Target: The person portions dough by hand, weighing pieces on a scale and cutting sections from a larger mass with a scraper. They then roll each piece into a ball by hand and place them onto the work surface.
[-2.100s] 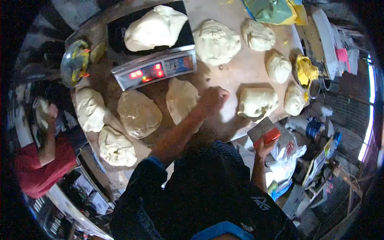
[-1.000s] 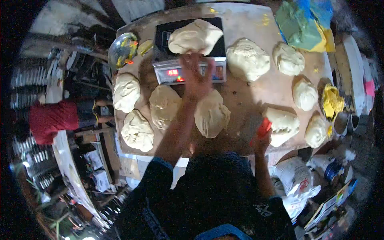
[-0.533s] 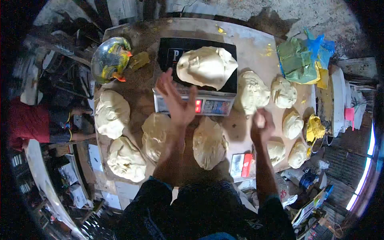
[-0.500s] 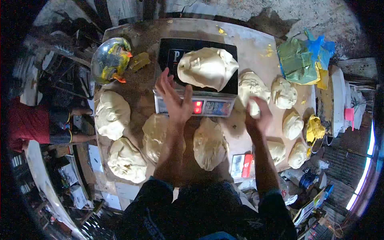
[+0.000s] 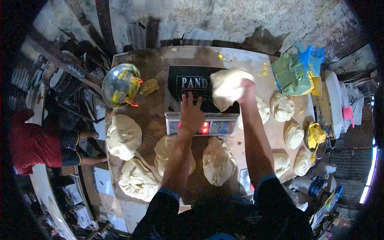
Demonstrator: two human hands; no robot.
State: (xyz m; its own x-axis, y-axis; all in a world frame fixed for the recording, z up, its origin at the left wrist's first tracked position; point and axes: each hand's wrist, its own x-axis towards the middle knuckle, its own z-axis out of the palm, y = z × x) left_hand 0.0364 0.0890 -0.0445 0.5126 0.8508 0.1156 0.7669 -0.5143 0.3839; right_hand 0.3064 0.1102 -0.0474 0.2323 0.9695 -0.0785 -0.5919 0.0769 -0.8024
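- Grasping the dough (image 5: 228,86) by its right side, the right hand (image 5: 249,90) holds it over the right part of the black plate (image 5: 175,86) of the scale (image 5: 173,117); whether its lower corner touches, I cannot tell.
- Half a second ago the dough sat on the plate, held by neither hand; now it is in the right hand, and more of the lettering is bared.
- By my judgement, the hand takes at least part of the load, so the red display (image 5: 205,128) probably no longer gives the dough's own weight.
- The left hand (image 5: 192,116), gripping nothing, is splayed across the plate's near edge and hides part of the display; contact is unclear.
- Two lumps (image 5: 219,162) lie on the tabletop (image 5: 160,58) just nearer than the scale, with others to left and right.
- The scraper (image 5: 245,178) lies released, partly covered by the right sleeve (image 5: 266,180).
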